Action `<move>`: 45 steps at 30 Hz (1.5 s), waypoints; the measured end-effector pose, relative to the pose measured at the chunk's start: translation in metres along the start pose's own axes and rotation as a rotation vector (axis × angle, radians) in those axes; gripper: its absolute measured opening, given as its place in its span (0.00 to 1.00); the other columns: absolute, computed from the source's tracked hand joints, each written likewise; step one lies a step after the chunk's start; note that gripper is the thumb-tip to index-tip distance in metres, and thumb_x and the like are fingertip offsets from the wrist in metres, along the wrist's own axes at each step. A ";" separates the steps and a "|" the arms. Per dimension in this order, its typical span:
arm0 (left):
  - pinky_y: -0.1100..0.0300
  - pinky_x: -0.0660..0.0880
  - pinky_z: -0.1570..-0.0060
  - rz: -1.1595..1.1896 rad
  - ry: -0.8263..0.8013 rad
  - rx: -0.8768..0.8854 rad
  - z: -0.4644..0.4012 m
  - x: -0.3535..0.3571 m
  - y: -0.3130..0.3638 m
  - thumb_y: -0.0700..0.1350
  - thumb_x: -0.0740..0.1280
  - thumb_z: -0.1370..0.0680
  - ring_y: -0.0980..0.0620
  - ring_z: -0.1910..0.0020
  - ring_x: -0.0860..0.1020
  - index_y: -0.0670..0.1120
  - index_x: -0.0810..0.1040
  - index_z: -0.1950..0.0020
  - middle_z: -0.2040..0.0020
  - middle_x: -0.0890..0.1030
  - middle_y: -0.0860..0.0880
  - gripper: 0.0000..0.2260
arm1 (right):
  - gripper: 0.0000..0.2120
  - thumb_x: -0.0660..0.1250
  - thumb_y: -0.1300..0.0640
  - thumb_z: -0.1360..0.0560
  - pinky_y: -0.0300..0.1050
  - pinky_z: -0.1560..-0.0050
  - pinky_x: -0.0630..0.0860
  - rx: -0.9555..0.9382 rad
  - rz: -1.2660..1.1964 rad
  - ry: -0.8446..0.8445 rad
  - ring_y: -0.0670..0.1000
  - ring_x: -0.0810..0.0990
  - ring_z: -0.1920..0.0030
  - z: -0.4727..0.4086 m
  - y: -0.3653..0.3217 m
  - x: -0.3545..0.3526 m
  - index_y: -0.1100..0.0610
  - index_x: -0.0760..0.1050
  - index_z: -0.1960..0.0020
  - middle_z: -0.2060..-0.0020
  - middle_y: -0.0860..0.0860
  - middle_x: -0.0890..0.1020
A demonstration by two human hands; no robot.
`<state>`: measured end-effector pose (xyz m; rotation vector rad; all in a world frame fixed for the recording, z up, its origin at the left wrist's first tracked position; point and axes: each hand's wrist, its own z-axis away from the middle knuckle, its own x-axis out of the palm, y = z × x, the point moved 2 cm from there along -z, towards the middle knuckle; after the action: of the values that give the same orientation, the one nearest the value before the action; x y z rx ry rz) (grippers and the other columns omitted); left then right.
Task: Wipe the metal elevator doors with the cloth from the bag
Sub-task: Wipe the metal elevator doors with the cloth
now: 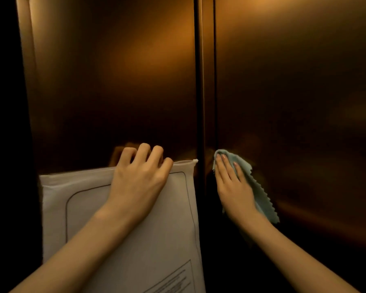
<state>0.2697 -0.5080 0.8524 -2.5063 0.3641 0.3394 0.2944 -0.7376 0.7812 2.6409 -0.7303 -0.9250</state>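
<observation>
Bag [135, 240] upright in left hand [140, 178]; right hand [230, 182] flattens cloth [256, 182], long axis near-vertical.

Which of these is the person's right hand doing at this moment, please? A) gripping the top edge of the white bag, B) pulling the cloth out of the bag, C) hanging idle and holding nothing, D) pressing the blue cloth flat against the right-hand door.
D: the right hand lies with straight fingers on the blue cloth, flat against the right-hand door.

No legible text. Flat white plastic bag [167, 240]: boxed block of fine print at its lower right corner, too small to read.
</observation>
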 end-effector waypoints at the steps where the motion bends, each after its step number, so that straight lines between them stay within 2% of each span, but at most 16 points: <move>1: 0.49 0.72 0.61 0.001 0.005 0.014 0.010 0.002 0.004 0.37 0.70 0.37 0.38 0.58 0.77 0.41 0.81 0.53 0.55 0.79 0.38 0.13 | 0.36 0.66 0.63 0.27 0.54 0.28 0.44 0.014 -0.024 -0.016 0.59 0.46 0.26 0.018 -0.009 0.006 0.67 0.50 0.26 0.26 0.62 0.51; 4: 0.50 0.72 0.61 0.008 -0.005 0.060 0.035 0.010 0.017 0.37 0.65 0.34 0.39 0.57 0.77 0.42 0.81 0.50 0.54 0.80 0.40 0.14 | 0.35 0.74 0.67 0.37 0.54 0.33 0.63 0.048 -0.124 -0.080 0.60 0.66 0.31 0.070 -0.034 0.031 0.69 0.66 0.33 0.31 0.63 0.67; 6: 0.51 0.72 0.60 0.004 -0.005 0.083 0.055 0.015 0.028 0.38 0.65 0.34 0.40 0.56 0.78 0.42 0.81 0.50 0.53 0.80 0.40 0.14 | 0.36 0.76 0.68 0.40 0.52 0.32 0.65 0.046 -0.119 -0.140 0.60 0.69 0.32 0.111 -0.052 0.050 0.69 0.69 0.34 0.33 0.63 0.69; 9: 0.50 0.64 0.57 0.007 -0.009 0.089 0.067 0.021 0.033 0.37 0.65 0.33 0.40 0.56 0.77 0.41 0.80 0.47 0.52 0.80 0.40 0.15 | 0.35 0.74 0.70 0.40 0.53 0.27 0.52 0.002 -0.070 -0.216 0.60 0.68 0.32 0.146 -0.067 0.069 0.69 0.69 0.34 0.32 0.63 0.68; 12: 0.51 0.63 0.58 -0.004 -0.016 0.073 0.068 0.023 0.032 0.38 0.66 0.32 0.40 0.56 0.77 0.42 0.80 0.47 0.52 0.80 0.40 0.14 | 0.28 0.64 0.73 0.34 0.52 0.31 0.63 -0.060 -0.049 -0.170 0.59 0.67 0.31 0.142 -0.067 0.071 0.68 0.69 0.34 0.31 0.62 0.66; 14: 0.51 0.62 0.58 -0.009 -0.019 0.069 0.066 0.024 0.032 0.37 0.65 0.31 0.40 0.56 0.76 0.41 0.80 0.47 0.52 0.80 0.40 0.14 | 0.24 0.58 0.68 0.30 0.53 0.33 0.65 -0.062 -0.002 -0.134 0.60 0.66 0.30 0.122 -0.060 0.063 0.67 0.69 0.34 0.31 0.62 0.66; 16: 0.50 0.61 0.59 -0.013 -0.010 0.065 0.067 0.025 0.033 0.37 0.62 0.29 0.39 0.56 0.76 0.41 0.79 0.46 0.52 0.79 0.40 0.13 | 0.27 0.63 0.65 0.30 0.54 0.30 0.61 -0.004 0.051 -0.106 0.60 0.63 0.29 0.097 -0.051 0.052 0.68 0.65 0.32 0.30 0.63 0.64; 20: 0.50 0.60 0.59 -0.029 0.000 0.051 0.068 0.025 0.035 0.37 0.55 0.26 0.39 0.57 0.75 0.41 0.78 0.46 0.53 0.79 0.40 0.15 | 0.33 0.66 0.67 0.29 0.53 0.28 0.48 0.090 0.012 -0.094 0.60 0.54 0.26 0.067 -0.042 0.044 0.69 0.56 0.28 0.26 0.63 0.56; 25: 0.50 0.60 0.58 -0.049 -0.006 0.043 0.068 0.025 0.036 0.37 0.54 0.26 0.40 0.56 0.76 0.42 0.79 0.45 0.51 0.79 0.40 0.16 | 0.36 0.75 0.71 0.40 0.48 0.36 0.68 0.065 -0.194 -0.140 0.59 0.69 0.32 0.123 -0.062 0.068 0.69 0.69 0.34 0.31 0.62 0.69; 27: 0.51 0.61 0.58 -0.062 -0.006 0.045 0.069 0.025 0.036 0.37 0.55 0.26 0.40 0.55 0.76 0.42 0.79 0.45 0.51 0.79 0.41 0.16 | 0.35 0.73 0.70 0.38 0.43 0.43 0.76 -0.022 -0.243 -0.227 0.57 0.67 0.30 0.157 -0.070 0.077 0.68 0.68 0.33 0.30 0.61 0.65; 29: 0.51 0.61 0.58 -0.078 -0.021 0.048 0.069 0.023 0.037 0.37 0.55 0.26 0.40 0.55 0.76 0.43 0.78 0.45 0.51 0.79 0.41 0.16 | 0.32 0.68 0.69 0.32 0.40 0.46 0.78 -0.104 -0.241 -0.316 0.55 0.59 0.27 0.181 -0.071 0.079 0.67 0.62 0.29 0.26 0.58 0.57; 33: 0.50 0.62 0.58 -0.063 -0.056 0.054 0.069 0.020 0.039 0.38 0.56 0.26 0.41 0.55 0.77 0.43 0.78 0.47 0.51 0.79 0.41 0.14 | 0.24 0.60 0.63 0.30 0.49 0.40 0.74 -0.096 -0.233 -0.235 0.57 0.67 0.31 0.187 -0.055 0.058 0.65 0.71 0.34 0.31 0.56 0.68; 35: 0.50 0.65 0.57 -0.023 -0.068 0.050 0.068 0.018 0.040 0.38 0.57 0.26 0.41 0.55 0.77 0.42 0.78 0.47 0.52 0.79 0.40 0.13 | 0.24 0.51 0.61 0.27 0.52 0.39 0.72 -0.094 -0.221 -0.169 0.58 0.65 0.31 0.184 -0.042 0.040 0.65 0.68 0.33 0.32 0.57 0.70; 38: 0.50 0.71 0.58 0.089 -0.069 0.056 0.070 0.016 0.041 0.37 0.60 0.26 0.39 0.56 0.77 0.40 0.78 0.47 0.52 0.79 0.38 0.11 | 0.23 0.48 0.59 0.24 0.51 0.35 0.69 -0.060 -0.207 -0.099 0.58 0.67 0.31 0.188 -0.020 0.010 0.66 0.64 0.31 0.31 0.58 0.68; 43: 0.50 0.69 0.64 0.310 0.008 0.086 0.067 0.011 0.057 0.33 0.65 0.27 0.39 0.60 0.75 0.37 0.78 0.46 0.54 0.77 0.37 0.10 | 0.24 0.44 0.65 0.23 0.50 0.28 0.51 0.070 -0.206 0.043 0.55 0.50 0.25 0.211 0.020 -0.038 0.67 0.57 0.28 0.27 0.59 0.60; 45: 0.52 0.68 0.66 0.408 0.058 0.127 0.064 0.007 0.074 0.33 0.65 0.27 0.40 0.61 0.75 0.37 0.78 0.46 0.55 0.77 0.37 0.10 | 0.25 0.46 0.69 0.25 0.50 0.27 0.49 0.136 -0.178 0.066 0.55 0.48 0.25 0.224 0.039 -0.058 0.67 0.56 0.28 0.27 0.60 0.58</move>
<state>0.2415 -0.5312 0.7614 -2.3098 0.8960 0.3876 0.0980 -0.7550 0.6538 2.8794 -0.5678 -0.8555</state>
